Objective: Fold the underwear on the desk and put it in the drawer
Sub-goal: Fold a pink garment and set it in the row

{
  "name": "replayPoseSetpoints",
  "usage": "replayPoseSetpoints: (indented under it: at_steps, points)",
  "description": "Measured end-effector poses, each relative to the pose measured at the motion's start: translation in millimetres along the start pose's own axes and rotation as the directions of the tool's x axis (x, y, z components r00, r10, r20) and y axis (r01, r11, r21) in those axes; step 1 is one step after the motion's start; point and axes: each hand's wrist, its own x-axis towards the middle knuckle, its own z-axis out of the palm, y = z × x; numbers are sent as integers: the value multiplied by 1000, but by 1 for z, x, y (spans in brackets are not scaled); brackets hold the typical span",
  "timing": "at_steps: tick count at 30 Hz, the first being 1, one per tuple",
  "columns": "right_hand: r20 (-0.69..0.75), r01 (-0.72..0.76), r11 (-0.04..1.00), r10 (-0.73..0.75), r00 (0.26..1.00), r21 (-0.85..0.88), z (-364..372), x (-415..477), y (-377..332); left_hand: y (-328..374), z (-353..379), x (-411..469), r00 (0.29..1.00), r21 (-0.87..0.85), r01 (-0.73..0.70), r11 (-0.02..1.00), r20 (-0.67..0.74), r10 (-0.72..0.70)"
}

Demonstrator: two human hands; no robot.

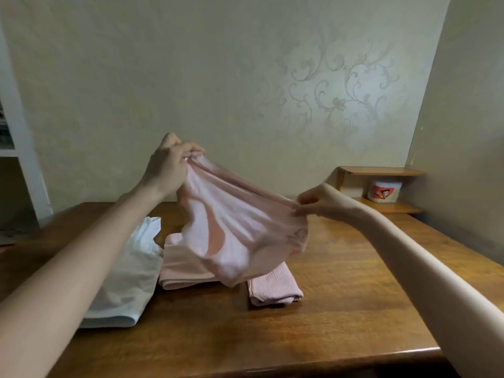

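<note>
A pale pink pair of underwear [240,227] hangs stretched in the air above the wooden desk [341,309]. My left hand [170,165] grips one end of its waistband, raised higher. My right hand [319,201] pinches the other end, lower and to the right. Under the hanging pair lie a folded light pink piece [180,271] and a folded ribbed pink piece [275,289]. A white garment [128,282] lies on the desk to the left, partly under my left forearm. No drawer is in view.
A small wooden corner shelf [381,171] stands at the desk's back right with a white tub [381,190] in it. A patterned wall runs behind the desk. A white shelving unit [16,148] stands at the far left.
</note>
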Motion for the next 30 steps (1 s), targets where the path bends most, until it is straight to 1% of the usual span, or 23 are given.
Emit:
replayPoseSetpoints:
  at_steps: [2, 3, 6, 7, 8, 9, 11, 13, 15, 16, 18, 20, 22, 23, 24, 25, 26, 28, 29, 30]
  points:
    - [-43, 38, 999, -38, 998, 18, -17, -9, 2, -6, 3, -14, 989, 59, -57, 997, 138, 48]
    - [-52, 61, 996, -58, 997, 66, -23, -13, 3, -8, 5, -21, 971, 65, -71, 995, 234, 55]
    - [-81, 137, 948, -118, 990, 288, -35, -20, 5, -6, 6, -34, 859, 39, -69, 997, 510, 40]
    - [-99, 153, 925, -127, 987, 347, -36, -21, 3, -5, 8, -36, 825, 17, -55, 998, 564, 36]
    - [-114, 175, 911, -141, 983, 375, -35, -22, 2, -4, 10, -37, 807, -1, -48, 999, 589, 40]
    - [-129, 195, 898, -156, 979, 395, -35, -22, 0, -4, 13, -36, 812, -13, -55, 998, 582, 52]
    - [-160, 222, 870, -168, 973, 440, -33, -22, -5, -3, 15, -35, 863, -69, -54, 996, 498, 82]
    - [-179, 232, 855, -166, 970, 465, -37, -23, -8, -2, 10, -32, 913, -163, 28, 986, 406, 41]
    - [-192, 228, 880, -160, 968, 416, -43, -24, -6, -2, 2, -30, 919, -279, 132, 951, 393, -12]
    - [-215, 230, 902, -159, 964, 364, -46, -26, -4, -1, -3, -30, 919, -339, 166, 926, 393, -21]
    - [-296, 231, 951, -164, 941, 207, -50, -27, 2, 1, -12, -29, 949, -506, 207, 837, 310, -47]
    - [-359, 220, 974, -185, 915, 58, -50, -28, 7, 3, -17, -29, 979, -693, 193, 694, 183, -90]
    - [-389, 215, 976, -185, 903, 35, -48, -28, 8, 2, -18, -30, 983, -820, 184, 543, 146, -114]
    - [-396, 206, 977, -169, 902, 53, -48, -28, 9, 2, -18, -31, 980, -853, 199, 482, 162, -118]
    - [-397, 204, 974, -149, 906, 100, -49, -28, 10, 3, -18, -33, 975, -869, 224, 442, 192, -115]
    - [-383, 218, 957, -131, 914, 192, -51, -29, 12, 2, -19, -34, 968, -871, 251, 422, 223, -117]
    - [-353, 239, 918, -120, 928, 316, -53, -32, 13, 0, -19, -36, 961, -865, 276, 420, 247, -124]
    - [-264, 248, 797, -116, 958, 550, -54, -40, 13, -4, -19, -41, 942, -827, 336, 451, 294, -163]
    - [-227, 242, 763, -128, 965, 600, -52, -43, 10, -5, -17, -43, 928, -789, 371, 489, 332, -168]
    - [-187, 228, 766, -142, 972, 602, -47, -43, 6, -3, -14, -43, 913, -734, 396, 551, 377, -154]
